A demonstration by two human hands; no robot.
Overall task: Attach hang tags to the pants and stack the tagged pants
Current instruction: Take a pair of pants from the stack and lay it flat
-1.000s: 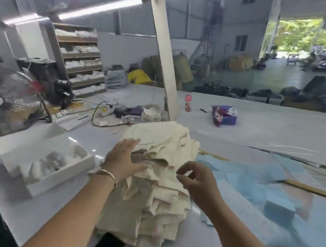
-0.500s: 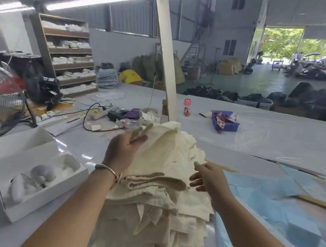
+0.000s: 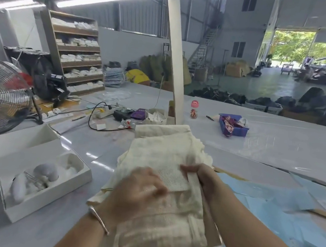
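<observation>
A tall stack of folded cream pants (image 3: 165, 148) stands on the white table in front of me. A rectangular piece of the top pair (image 3: 172, 177) lies flat between my hands. My left hand (image 3: 140, 189) is blurred and rests on the cloth at the stack's left side, fingers spread over the fabric. My right hand (image 3: 200, 176) grips the right edge of the top pair, fingers curled over it. No hang tag is plainly visible in either hand.
An open white box (image 3: 49, 189) with white bundles sits at the left, a metal fan (image 3: 0, 98) behind it. A blue basket (image 3: 234, 126), a small bottle (image 3: 193, 109), cables and a slanted white post (image 3: 174, 53) lie beyond. Blue sheets (image 3: 283, 200) cover the right.
My left hand came down from the raised top pair onto the stack's near left side. My right hand moved in and took hold of the right edge. The top pair now lies flat.
</observation>
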